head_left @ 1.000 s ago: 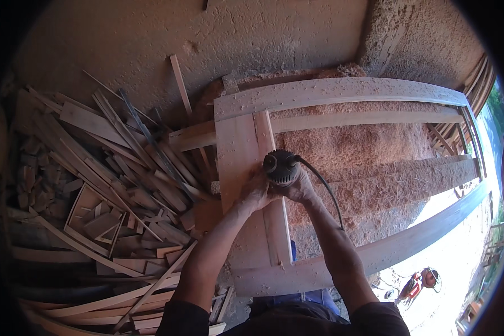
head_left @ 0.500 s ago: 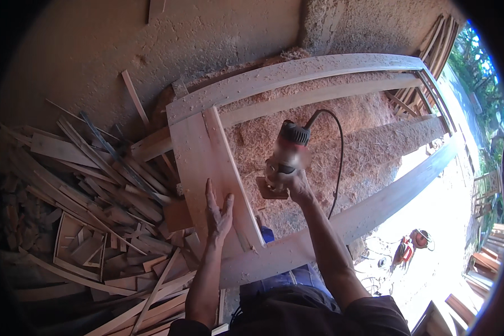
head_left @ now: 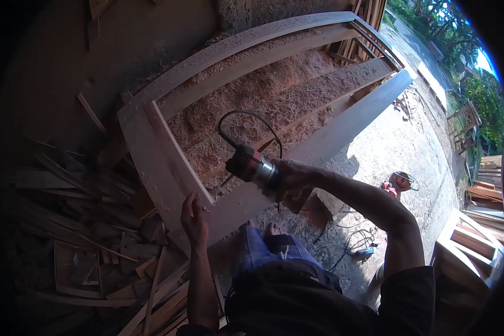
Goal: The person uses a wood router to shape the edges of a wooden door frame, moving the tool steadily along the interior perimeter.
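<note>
While the right hand [head_left: 297, 180] clasps the tilted trim router [head_left: 256, 167] over the near rail [head_left: 330, 139] of the wooden frame [head_left: 157, 154], the empty left hand [head_left: 195, 221] is well apart, beside one corner; best keep the cord [head_left: 243, 111] slack.

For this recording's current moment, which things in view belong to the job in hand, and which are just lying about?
Likely part of the job:
corded power tool, in the right hand
its looped black cord
pale wooden frame, by the left hand; contact unclear

Apparently lying about:
loose wood strips, lower left
wood shavings
red item, right
blue item, lower right
</note>
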Demonstrator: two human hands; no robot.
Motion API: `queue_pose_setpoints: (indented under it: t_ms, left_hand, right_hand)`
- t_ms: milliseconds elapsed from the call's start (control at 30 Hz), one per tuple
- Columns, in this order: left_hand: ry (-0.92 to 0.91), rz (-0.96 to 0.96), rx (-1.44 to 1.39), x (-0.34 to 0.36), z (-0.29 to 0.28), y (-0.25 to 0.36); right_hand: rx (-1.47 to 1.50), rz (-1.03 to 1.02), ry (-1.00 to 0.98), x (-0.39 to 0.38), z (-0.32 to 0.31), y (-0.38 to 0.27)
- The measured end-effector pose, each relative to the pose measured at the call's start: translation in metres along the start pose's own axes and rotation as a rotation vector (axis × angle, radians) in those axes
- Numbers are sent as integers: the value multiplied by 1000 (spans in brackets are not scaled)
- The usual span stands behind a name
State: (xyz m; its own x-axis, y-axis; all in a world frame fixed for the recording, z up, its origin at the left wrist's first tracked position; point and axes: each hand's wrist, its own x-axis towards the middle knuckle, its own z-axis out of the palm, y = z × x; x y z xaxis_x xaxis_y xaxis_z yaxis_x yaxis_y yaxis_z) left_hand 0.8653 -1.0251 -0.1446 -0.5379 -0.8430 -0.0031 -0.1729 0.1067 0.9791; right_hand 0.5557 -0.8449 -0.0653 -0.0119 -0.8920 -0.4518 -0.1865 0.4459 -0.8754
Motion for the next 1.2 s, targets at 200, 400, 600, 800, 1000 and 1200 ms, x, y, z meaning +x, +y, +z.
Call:
queue_pose_setpoints:
  t_ms: [200, 400, 600, 800, 1000, 1200]
  left_hand:
    - [-342, -177, -98, -54, 54, -3]
    - [-818, -5, -177, -61, 144, -21]
    - [-157, 145, -532, -24, 193, -7]
    - [554, 125, -298, -64, 122, 43]
    - [851, 254, 75, -176, 130, 43]
    - [967, -13, 204, -183, 185, 18]
  right_hand:
    - [-661, 44, 246, -76, 0, -34]
    - [-888, -254, 281, -105, 3, -63]
    - [-1009, -436, 25, -100, -14, -62]
    - [-1114, -463, -88, -100, -48, -49]
    - [-1235, -755, 57, -59, -74, -20]
    - [-1037, -1147, 318, 39, -40, -22]
